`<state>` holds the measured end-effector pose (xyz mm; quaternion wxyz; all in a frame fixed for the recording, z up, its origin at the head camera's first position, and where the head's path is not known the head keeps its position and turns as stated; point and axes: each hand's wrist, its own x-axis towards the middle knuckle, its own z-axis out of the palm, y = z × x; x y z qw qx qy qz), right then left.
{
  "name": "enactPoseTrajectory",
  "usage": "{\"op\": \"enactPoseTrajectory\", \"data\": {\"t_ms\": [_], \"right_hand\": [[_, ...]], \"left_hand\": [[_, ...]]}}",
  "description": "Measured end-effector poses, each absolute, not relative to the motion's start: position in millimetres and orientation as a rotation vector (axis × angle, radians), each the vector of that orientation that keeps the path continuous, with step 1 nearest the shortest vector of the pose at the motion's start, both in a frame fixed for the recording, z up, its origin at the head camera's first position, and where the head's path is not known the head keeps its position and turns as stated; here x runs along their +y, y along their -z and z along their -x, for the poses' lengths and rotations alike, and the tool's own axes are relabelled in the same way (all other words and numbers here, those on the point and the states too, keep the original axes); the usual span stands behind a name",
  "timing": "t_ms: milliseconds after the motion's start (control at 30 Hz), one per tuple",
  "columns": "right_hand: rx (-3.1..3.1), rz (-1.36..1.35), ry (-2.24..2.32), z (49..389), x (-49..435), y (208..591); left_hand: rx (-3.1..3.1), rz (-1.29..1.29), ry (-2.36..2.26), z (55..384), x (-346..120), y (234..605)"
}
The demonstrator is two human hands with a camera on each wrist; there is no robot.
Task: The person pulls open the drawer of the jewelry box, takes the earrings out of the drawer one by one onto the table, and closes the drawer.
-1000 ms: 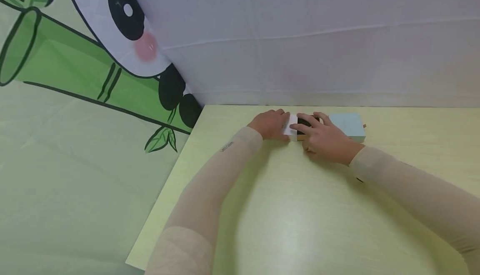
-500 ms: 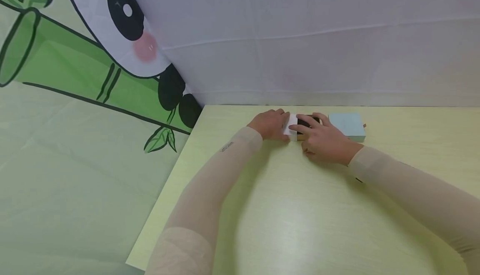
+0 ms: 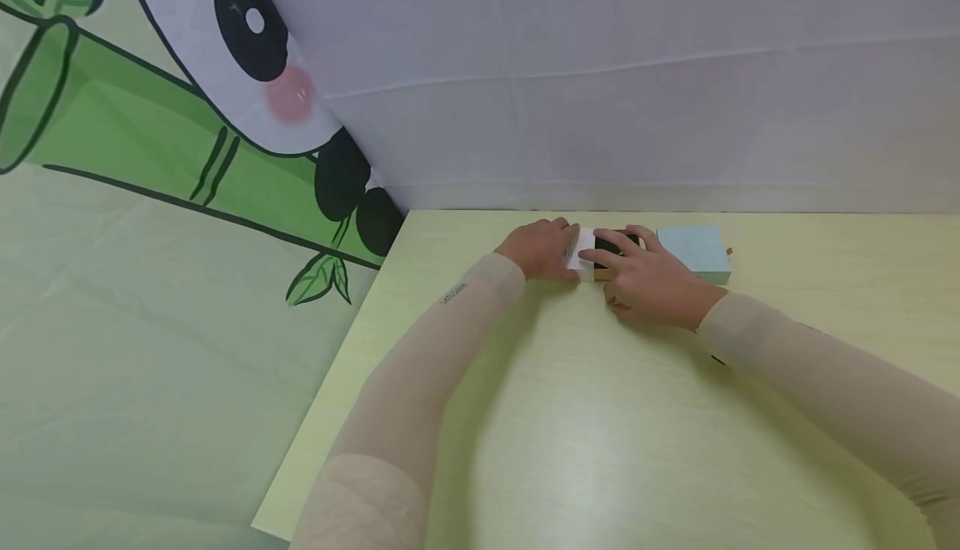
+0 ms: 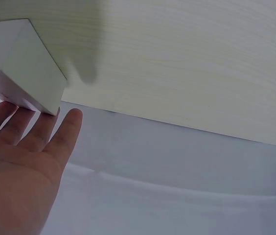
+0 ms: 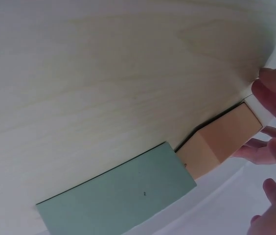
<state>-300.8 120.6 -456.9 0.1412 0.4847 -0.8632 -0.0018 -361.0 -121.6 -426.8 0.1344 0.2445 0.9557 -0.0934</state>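
Note:
Three small boxes stand in a row near the table's far edge. My left hand (image 3: 536, 248) holds the left end of the white box (image 3: 585, 243), its thumb on the near side. In the left wrist view, its fingers lie along the far side of the white box (image 4: 35, 68). My right hand (image 3: 660, 283) spreads straight fingers over the black-topped box with orange sides (image 3: 602, 274), one fingertip reaching the white box. The light blue box (image 3: 693, 250) is at the right end of the row; in the right wrist view, the orange side (image 5: 226, 137) adjoins it.
The pale wooden table (image 3: 570, 433) meets a white cloth (image 3: 637, 117) behind the boxes. A green cloth with a cartoon print (image 3: 187, 325) hangs beyond the table's left edge. A small brownish tab (image 3: 729, 252) sticks out from the light blue box.

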Motion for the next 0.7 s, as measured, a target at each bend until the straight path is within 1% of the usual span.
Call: {"op": "enactPoseTrajectory", "data": {"t_ms": [200,700], "right_hand": [[-2.477,-1.408,-0.014,306.1,122.2,457.3],[-2.532,-1.364,-0.01,297.6,120.0,457.7]], "left_hand": [[2.78,-0.693,0.281,362.2,-119.9,426.5],[2.755,-0.677,0.259,359.1,-122.8,430.3]]}}
